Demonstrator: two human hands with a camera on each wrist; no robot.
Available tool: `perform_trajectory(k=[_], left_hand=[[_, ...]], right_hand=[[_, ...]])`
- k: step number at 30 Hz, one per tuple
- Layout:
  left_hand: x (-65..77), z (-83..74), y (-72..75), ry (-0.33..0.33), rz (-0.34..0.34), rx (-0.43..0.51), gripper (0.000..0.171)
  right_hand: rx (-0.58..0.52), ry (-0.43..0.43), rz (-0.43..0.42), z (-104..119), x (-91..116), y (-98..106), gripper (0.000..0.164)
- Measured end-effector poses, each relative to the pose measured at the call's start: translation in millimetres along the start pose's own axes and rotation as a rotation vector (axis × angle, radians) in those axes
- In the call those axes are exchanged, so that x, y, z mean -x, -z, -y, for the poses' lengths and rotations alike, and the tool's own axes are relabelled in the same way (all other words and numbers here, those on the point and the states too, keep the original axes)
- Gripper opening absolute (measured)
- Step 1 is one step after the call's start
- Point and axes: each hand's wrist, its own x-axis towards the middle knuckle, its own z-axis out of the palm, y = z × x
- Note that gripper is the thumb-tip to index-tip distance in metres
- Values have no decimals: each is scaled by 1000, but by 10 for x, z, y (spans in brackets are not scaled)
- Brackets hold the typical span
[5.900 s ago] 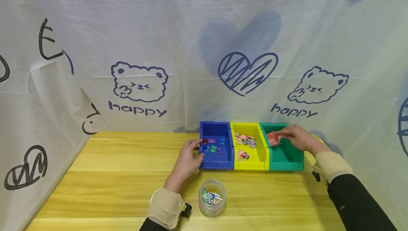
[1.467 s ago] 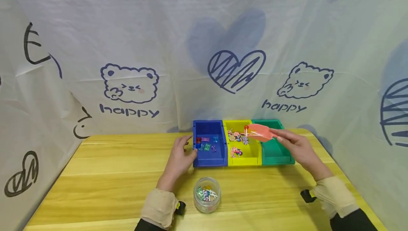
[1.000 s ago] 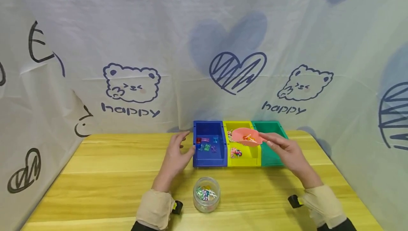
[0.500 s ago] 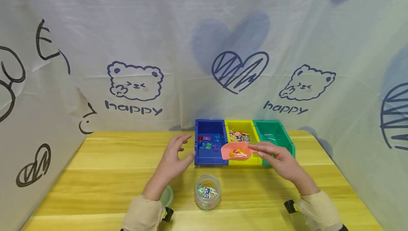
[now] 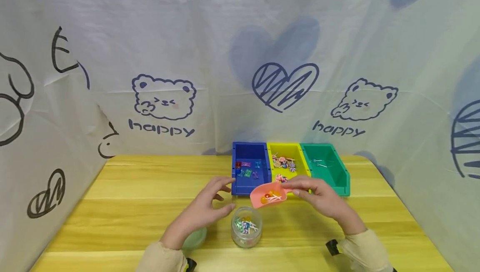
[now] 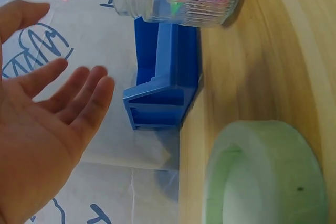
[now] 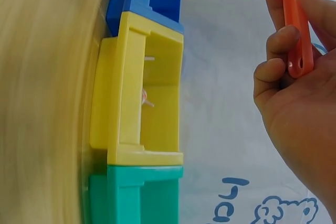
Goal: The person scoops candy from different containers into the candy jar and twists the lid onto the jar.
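My right hand (image 5: pixel 318 197) grips the handle of a pink scoop (image 5: pixel 256 197); the right wrist view shows the fingers curled round that handle (image 7: pixel 297 40). Several orange and red lollipops (image 5: pixel 273 197) with white sticks lie in the scoop, which is held just behind and above a clear jar (image 5: pixel 246 238). Inside the jar are green, purple and other candies (image 5: pixel 245 225). My left hand (image 5: pixel 202 209) is beside the jar's left, fingers spread and holding nothing, as the left wrist view also shows (image 6: pixel 58 108).
Behind stand three joined bins: blue (image 5: pixel 251 189) with wrapped candies, yellow (image 5: pixel 305 165) with swirl lollipops, green (image 5: pixel 339 180) with a few sticks. A pale green round lid (image 5: pixel 196 238) lies on the wooden table (image 5: pixel 123 213), partly under the left forearm. A white printed cloth (image 5: pixel 225 55) hangs behind.
My right hand has lifted lollipops from the green bin in the scoop and carried them left and forward, past the yellow bin, toward the jar. My left hand has left the blue bin's side.
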Motion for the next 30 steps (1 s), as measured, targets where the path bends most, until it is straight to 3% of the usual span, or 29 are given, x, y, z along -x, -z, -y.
perform_trajectory(k=[6,12,23,30], left_hand=[[41,40,-29,65,164,51,70],[64,24,-60,122,263,43,86],[61,90,-184,156,313,10,89],[47,102,-213,156,335,18,76]], right_hand=[[-11,-6,23,1,-19,-70,29],[-46,9,53,-21,-27,-158,28],[31,-59,100,44,-4,-256,27],[97,-27,115,101,0,-263,26]])
